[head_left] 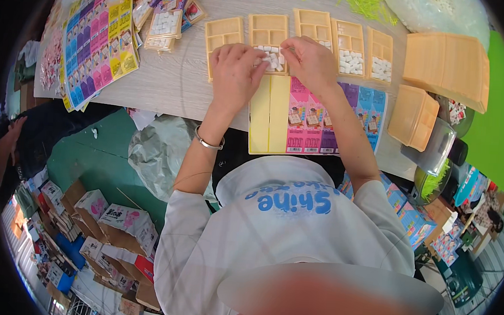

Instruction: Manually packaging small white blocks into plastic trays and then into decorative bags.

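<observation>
Left hand (234,71), right hand (310,63): fingers curled at a beige plastic compartmented tray (268,26), can't tell if gripping. Right forearm (351,128) kinda blocks the multicoloured printed sheet (312,118); beige tray stack (447,68) nearby.

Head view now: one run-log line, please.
left hand: at second tray from left; right hand: at its right edge; inside: white pieces

Table (171,76): pale, wood-grain top. Floor (101,147): dark green, smooth. Plastic sheeting (161,153): translucent, crumpled, beside the table. Cardboard boxes (126,225): several, some open, grouped lower left. Green surface (496,124): bright, flat, right edge; floor or furniture, cannot tell. Lined surface (493,278): pale, lower right, bent by the lens. Light: bright, soft shadows.
</observation>
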{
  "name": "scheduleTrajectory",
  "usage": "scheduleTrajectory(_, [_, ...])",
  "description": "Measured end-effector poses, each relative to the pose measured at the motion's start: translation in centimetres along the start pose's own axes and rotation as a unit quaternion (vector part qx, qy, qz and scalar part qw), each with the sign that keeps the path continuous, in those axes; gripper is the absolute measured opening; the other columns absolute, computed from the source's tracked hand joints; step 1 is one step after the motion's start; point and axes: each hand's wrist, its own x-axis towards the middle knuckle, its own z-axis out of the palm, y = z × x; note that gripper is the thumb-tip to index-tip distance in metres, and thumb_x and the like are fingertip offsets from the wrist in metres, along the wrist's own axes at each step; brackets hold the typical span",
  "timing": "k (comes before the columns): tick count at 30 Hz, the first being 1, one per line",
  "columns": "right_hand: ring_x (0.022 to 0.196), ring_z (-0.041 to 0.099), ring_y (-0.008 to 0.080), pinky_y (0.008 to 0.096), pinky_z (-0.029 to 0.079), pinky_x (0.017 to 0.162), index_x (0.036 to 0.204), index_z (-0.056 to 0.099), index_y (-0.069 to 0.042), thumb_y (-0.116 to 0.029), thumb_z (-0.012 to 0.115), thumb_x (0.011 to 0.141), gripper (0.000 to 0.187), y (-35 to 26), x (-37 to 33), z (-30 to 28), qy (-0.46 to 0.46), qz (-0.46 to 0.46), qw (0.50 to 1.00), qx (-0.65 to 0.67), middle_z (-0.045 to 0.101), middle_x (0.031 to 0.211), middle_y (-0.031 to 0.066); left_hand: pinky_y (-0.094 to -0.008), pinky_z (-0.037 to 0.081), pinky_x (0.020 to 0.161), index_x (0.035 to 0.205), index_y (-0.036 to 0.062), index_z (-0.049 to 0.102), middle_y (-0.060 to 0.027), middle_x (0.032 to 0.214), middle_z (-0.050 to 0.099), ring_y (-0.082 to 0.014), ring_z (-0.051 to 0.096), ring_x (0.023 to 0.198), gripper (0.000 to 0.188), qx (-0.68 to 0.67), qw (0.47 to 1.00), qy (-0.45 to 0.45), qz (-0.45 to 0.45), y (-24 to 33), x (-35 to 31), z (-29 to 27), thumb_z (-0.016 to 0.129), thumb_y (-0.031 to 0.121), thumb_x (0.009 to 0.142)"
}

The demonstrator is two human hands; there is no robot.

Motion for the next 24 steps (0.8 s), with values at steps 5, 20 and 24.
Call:
scheduleTrajectory(5, [0.072,0.067,0.0262,0.0390,0.051,0.065,0.104,0.074,-0.010,-0.023,0.073,0.091,0.018,-1.5,-0.1,-1.4,-0.065,0.166,0.980,0.091,0.069,0.081,0.0066,-0.0443,0.038,0.098,0.097,0.0149,0.076,-0.0020,0.091,0.069,-0.0245,0.062,0.096,0.017,-0.068,0.995,0.043,-0.051,-1.2,0.8,0.7,0.080,0.023,0.082])
scheduleTrajectory(20, [0.077,0.070,0.0271,0.0394,0.054,0.066,0.096,0.077,-0.015,-0.023,0.072,0.089,0.012,-1.2,-0.7,-0.3,-0.031,-0.023,0.994,-0.099,0.070,0.083,0.0052,-0.0409,0.043,0.093,0.102,0.0139,0.079,-0.0005,0.092,0.070,-0.0231,0.062,0.092,0.018,0.022,0.999,-0.002,0.030,-0.7,1.4,0.5,0.078,0.013,0.084])
scheduleTrajectory(24, [0.074,0.069,0.0266,0.0381,0.053,0.064,0.104,0.075,-0.012,-0.018,0.069,0.092,0.015,-1.4,-1.6,-2.3,-0.027,0.070,0.997,0.032,0.072,0.086,0.0084,-0.0466,0.040,0.104,0.118,0.0146,0.075,-0.0028,0.114,0.071,-0.0257,0.062,0.110,0.031,0.019,0.998,-0.015,0.055,-0.5,0.5,-0.1,0.077,0.017,0.087])
